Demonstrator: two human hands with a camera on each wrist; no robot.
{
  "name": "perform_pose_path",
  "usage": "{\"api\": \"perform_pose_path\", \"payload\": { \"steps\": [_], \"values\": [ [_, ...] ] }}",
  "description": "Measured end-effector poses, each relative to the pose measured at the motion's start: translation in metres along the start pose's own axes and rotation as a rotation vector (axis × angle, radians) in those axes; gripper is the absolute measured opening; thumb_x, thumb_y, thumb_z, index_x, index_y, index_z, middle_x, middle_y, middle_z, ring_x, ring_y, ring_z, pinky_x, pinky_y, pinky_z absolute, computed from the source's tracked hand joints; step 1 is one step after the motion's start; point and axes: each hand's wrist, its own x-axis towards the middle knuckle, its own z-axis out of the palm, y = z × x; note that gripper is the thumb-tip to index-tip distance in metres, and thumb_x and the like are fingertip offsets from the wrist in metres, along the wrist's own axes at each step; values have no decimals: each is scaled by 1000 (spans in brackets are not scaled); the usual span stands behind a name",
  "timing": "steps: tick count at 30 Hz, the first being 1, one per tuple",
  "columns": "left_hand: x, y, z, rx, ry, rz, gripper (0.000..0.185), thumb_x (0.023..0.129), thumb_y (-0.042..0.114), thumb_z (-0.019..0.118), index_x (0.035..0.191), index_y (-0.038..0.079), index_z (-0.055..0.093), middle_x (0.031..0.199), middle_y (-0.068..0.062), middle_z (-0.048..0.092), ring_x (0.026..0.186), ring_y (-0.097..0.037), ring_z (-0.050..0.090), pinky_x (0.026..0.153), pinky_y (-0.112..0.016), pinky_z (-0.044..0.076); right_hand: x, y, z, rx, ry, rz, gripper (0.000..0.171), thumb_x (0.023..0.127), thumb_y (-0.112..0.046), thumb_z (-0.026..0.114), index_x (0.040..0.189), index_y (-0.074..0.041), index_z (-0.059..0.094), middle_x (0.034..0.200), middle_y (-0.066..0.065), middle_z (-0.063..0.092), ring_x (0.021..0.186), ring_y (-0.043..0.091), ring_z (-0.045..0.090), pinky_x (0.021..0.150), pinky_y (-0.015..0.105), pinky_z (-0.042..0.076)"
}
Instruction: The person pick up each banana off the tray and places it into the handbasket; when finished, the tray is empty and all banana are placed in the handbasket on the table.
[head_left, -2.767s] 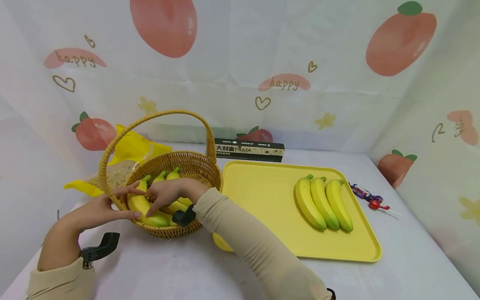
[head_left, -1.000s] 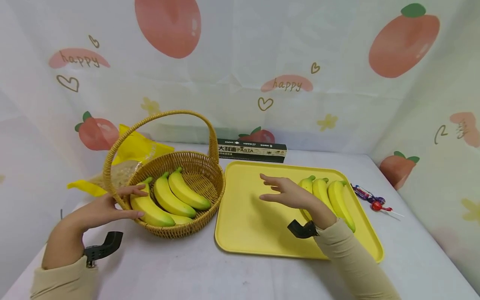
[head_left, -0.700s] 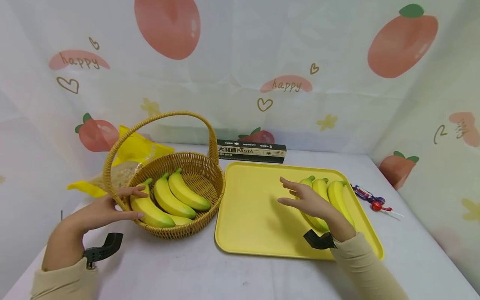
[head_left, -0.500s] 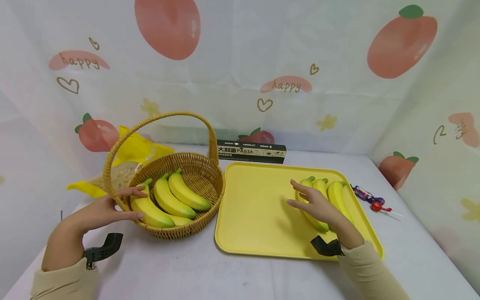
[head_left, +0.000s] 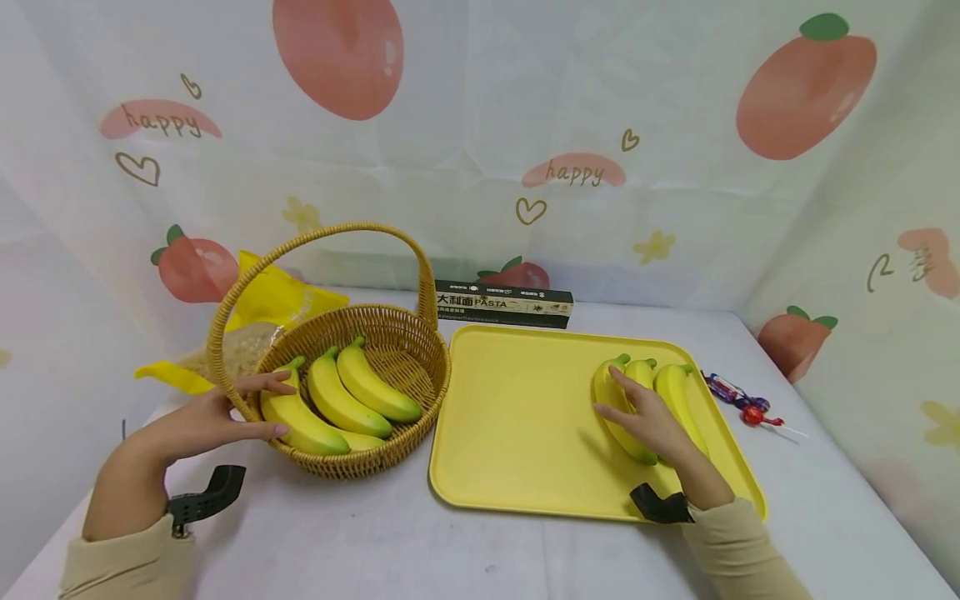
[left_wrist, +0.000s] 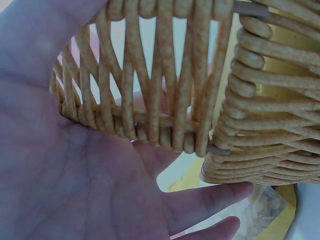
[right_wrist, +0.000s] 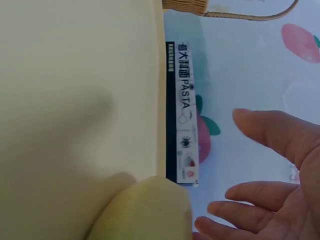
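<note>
Left hand (head_left: pixel 197 419) spread, pressed against wicker basket (head_left: pixel 341 460) rim, right hand (head_left: pixel 647 417) laid relaxed on tray's (head_left: pixel 517 433) bananas (head_left: pixel 651 406) — bare tray expanse left between basket and fruit.

white table (head_left: pixel 390 550) carries: wicker basket (head_left: pixel 390 329), yellow tray (head_left: pixel 517 417), pasta box (head_left: pixel 504 303), yellow bag (head_left: pixel 277 296), lollipop (head_left: pixel 753 412) at right.

round tan wicker basket (head_left: pixel 390 333): woven cane, ribbed and rough, with a slight sheen on the strands
yellow bananas in the basket (head_left: pixel 341 402): smooth, waxy, plastic-looking skin
yellow bananas on the tray (head_left: pixel 678 396): same smooth, faintly glossy finish
flat yellow rectangular tray (head_left: pixel 517 408): plastic, smooth, matt
long black pasta box (head_left: pixel 504 303): printed cardboard, matt
white table cover (head_left: pixel 390 542): cloth, soft, matt
fruit-print backdrop (head_left: pixel 480 167): thin fabric, creased
beige sleeves (head_left: pixel 742 554): knit cloth
</note>
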Motion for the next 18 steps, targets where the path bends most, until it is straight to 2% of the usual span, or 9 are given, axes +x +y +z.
{"api": "perform_pose_path", "payload": {
  "steps": [6,11,18],
  "values": [
    [0,1,0,-4,0,-5,47,82,27,71,124,15,55,149,-16,32,131,-44,25,91,-62,32,1,6,5,-27,-13,-34,70,89,-16,61,142,10,22,149,29,21,137,45,18,108,56,22],
    [1,1,0,-10,-2,-9,47,82,27,71,124,14,55,149,-17,32,132,-46,24,92,-63,30,0,8,8,-64,-14,-68,68,86,0,60,141,11,23,149,30,20,135,47,20,104,54,28],
    [0,1,0,-15,-4,-4,46,82,26,71,123,13,56,148,-18,32,131,-45,24,92,-63,30,0,7,9,-46,-15,-87,70,85,0,63,140,14,22,148,34,15,134,49,20,100,53,32]
  ]
}}
